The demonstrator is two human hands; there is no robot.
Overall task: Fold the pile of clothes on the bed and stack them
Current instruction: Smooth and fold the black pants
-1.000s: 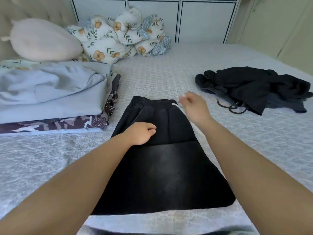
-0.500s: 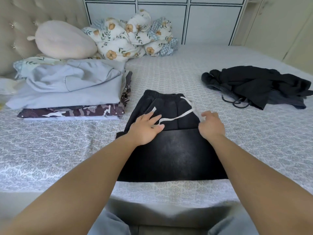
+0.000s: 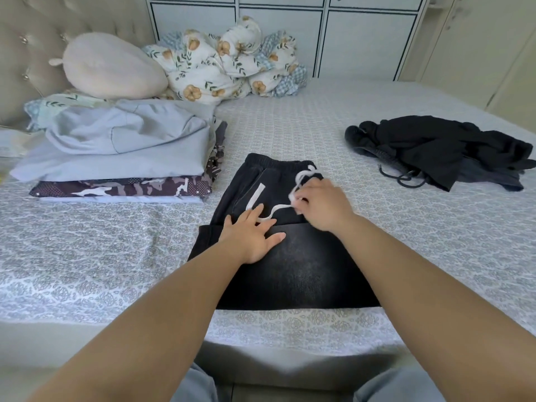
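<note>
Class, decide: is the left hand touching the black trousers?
Touching. The head view shows the left hand lying flat, fingers spread, on the black trousers.
</note>
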